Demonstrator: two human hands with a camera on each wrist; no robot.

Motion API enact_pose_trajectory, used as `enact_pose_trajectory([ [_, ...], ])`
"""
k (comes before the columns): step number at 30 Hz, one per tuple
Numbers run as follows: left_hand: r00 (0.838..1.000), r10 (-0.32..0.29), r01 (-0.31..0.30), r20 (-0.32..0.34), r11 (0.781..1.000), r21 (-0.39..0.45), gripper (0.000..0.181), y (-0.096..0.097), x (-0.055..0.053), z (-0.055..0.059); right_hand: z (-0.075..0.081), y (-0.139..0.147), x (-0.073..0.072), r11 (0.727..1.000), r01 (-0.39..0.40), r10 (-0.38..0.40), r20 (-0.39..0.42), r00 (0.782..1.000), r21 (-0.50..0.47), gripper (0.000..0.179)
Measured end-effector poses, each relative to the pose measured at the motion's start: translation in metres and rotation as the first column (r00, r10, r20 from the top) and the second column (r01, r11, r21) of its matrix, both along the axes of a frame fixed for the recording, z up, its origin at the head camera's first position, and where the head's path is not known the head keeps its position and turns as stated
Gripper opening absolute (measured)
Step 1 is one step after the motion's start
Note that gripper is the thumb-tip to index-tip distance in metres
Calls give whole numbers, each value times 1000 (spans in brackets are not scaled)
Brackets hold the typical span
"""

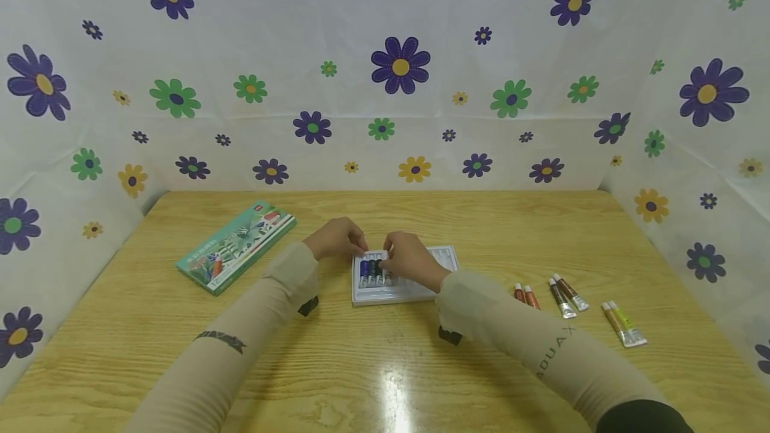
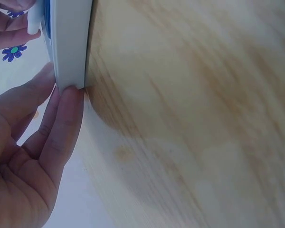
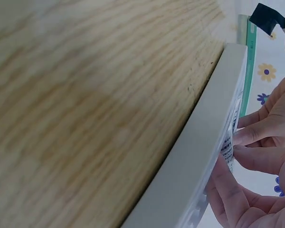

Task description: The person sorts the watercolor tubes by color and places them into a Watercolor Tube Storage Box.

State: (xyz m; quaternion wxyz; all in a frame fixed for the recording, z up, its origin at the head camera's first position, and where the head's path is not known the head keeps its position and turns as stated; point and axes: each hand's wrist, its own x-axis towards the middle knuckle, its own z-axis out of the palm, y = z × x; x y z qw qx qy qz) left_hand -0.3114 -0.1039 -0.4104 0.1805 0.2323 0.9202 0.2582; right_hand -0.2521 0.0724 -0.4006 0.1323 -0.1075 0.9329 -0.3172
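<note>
A white paint tray (image 1: 394, 297) lies on the table, several small paint tubes (image 1: 371, 272) in blue and dark shades lined up in its left part. At its far left corner my left hand (image 1: 337, 238) holds the edge; the left wrist view shows thumb and fingers against the corner of the white tray (image 2: 69, 47). My right hand (image 1: 412, 260) is over the row. In the right wrist view its thumb and fingers pinch a paint tube (image 3: 227, 151) with printed text, low in the tray. The hand partly hides this tube in the head view.
A green paint box (image 1: 237, 246) lies at the left. Several loose tubes lie to the right: a red-orange pair (image 1: 527, 295), a brown pair (image 1: 565, 296) and an ochre and yellow-green pair (image 1: 624, 325). A flowered cloth (image 1: 355, 19) stands round the back and sides.
</note>
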Motion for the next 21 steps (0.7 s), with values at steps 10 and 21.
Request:
enact_pose_trajectory([
  [10, 1000, -7, 7, -14, 1000, -18, 5, 1, 0, 1, -3, 2, 0, 999, -30, 31, -44, 999, 19, 22],
  [21, 1000, -5, 5, -10, 1000, -12, 4, 1, -1, -1, 6, 11, -1, 994, -98, 102, -78, 992, 56, 27],
])
